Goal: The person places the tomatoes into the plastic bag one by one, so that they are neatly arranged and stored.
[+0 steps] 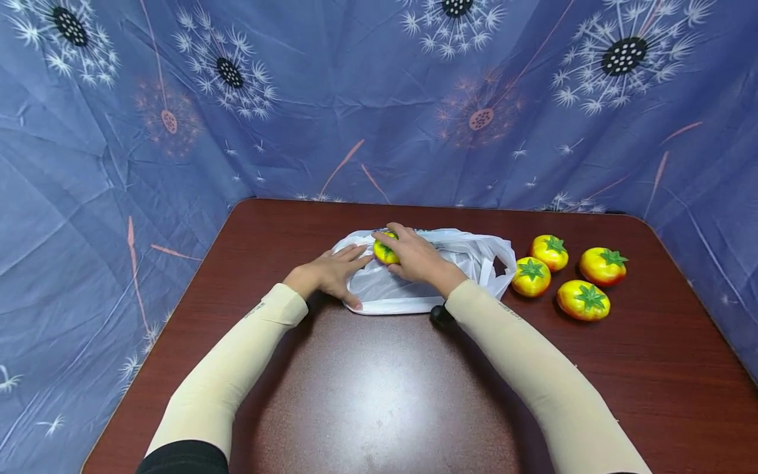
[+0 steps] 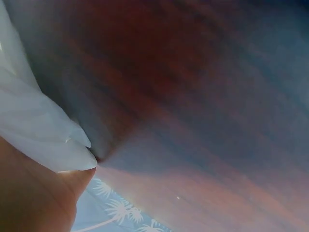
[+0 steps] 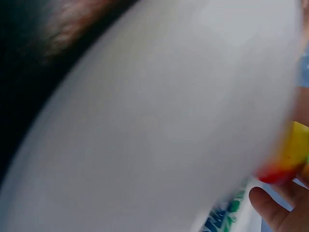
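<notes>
A white plastic bag [image 1: 379,291] lies on the table in front of me, its handle loop spread toward the right. My left hand [image 1: 333,271] rests on the bag's left end with fingers spread. My right hand [image 1: 419,258] grips a yellow and red tomato [image 1: 385,250] with a green leafy top, over the bag's left part. In the right wrist view, thumb and fingers surround the same tomato [image 3: 292,153], while pale bag plastic [image 3: 159,121] fills most of the picture. The left wrist view has bag folds [image 2: 38,121] beside the hand [image 2: 38,193].
Several similar tomatoes [image 1: 583,301] stand right of the bag. A small black object [image 1: 439,316] sits at the bag's front edge, partly behind the right sleeve. The brown table [image 1: 284,227] ends at a blue floral cloth [image 1: 331,131].
</notes>
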The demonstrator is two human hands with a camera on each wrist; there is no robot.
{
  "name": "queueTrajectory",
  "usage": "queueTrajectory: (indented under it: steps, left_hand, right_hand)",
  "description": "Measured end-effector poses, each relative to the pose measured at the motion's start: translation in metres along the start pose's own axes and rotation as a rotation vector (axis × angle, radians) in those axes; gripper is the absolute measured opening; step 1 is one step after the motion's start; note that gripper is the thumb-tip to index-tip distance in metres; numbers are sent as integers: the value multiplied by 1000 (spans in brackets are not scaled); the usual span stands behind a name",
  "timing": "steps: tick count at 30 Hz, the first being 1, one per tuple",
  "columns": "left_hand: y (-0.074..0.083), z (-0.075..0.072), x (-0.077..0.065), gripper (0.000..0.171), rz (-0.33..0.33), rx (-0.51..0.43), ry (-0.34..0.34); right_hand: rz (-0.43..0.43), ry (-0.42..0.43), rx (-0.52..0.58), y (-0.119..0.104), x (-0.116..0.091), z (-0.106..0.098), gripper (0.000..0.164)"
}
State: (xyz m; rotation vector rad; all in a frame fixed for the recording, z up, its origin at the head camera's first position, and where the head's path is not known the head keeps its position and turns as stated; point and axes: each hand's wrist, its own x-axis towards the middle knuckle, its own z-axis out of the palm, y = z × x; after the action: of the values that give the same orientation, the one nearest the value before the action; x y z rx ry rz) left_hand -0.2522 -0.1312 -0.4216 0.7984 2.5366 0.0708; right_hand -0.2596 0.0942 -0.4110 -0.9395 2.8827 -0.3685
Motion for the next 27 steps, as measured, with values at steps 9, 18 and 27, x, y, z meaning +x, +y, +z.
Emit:
queueTrajectory:
  steps: [9,18,27]
  left_hand:
    - [0,1,0,115,-3,-5,1]
    - [3,2,1,115,-2,2,-8]
    - [2,1,1,114,2,15,-2]
  right_hand:
    - [0,15,74,-3,-13,-25,73]
    - [-29,36,135,5,-51,-74,66]
    - [-61,67,121,23,-93,-92,59]
